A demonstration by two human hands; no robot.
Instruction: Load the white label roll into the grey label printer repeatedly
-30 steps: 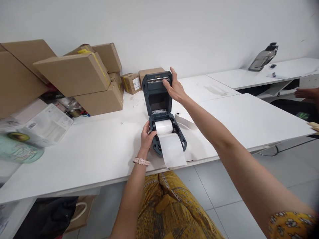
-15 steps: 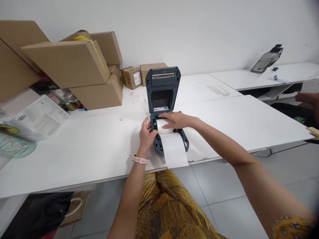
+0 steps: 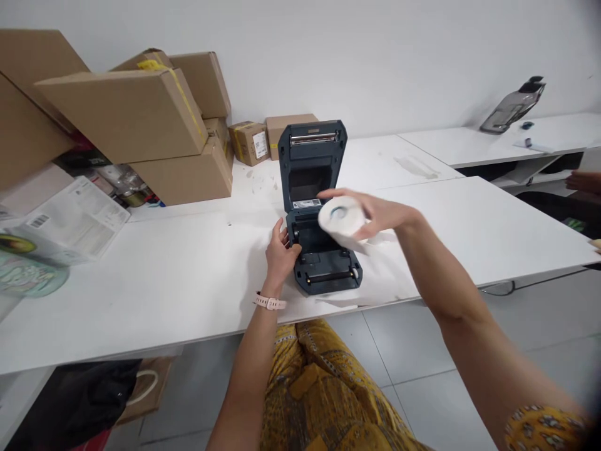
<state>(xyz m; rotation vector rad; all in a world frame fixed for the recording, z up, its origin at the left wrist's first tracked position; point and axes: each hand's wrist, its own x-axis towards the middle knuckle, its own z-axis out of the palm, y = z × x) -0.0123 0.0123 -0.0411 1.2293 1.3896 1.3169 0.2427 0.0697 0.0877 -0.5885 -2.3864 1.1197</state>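
A dark grey label printer (image 3: 326, 266) stands on the white table with its lid (image 3: 313, 155) raised at the back. Its inner bay shows bare between the roll holders. My right hand (image 3: 382, 213) grips a white label roll (image 3: 340, 220) above the bay's right side, fingers over the top and thumb below. The roll is blurred by motion, and its round end with the core faces left. At the printer's left edge, my left hand (image 3: 280, 255) clasps the base, thumb on the rim and fingers along the outside.
Cardboard boxes (image 3: 126, 119) are stacked on the left, above a white carton (image 3: 70, 219). Two smaller boxes (image 3: 251, 143) sit by the wall. A water bottle (image 3: 511, 106) stands on the far right table (image 3: 451, 144). Another person's hand (image 3: 582, 180) shows at the right edge.
The label roll has come out of the printer's bay, lifted up and to the right in my right hand. My left hand keeps its place on the printer.
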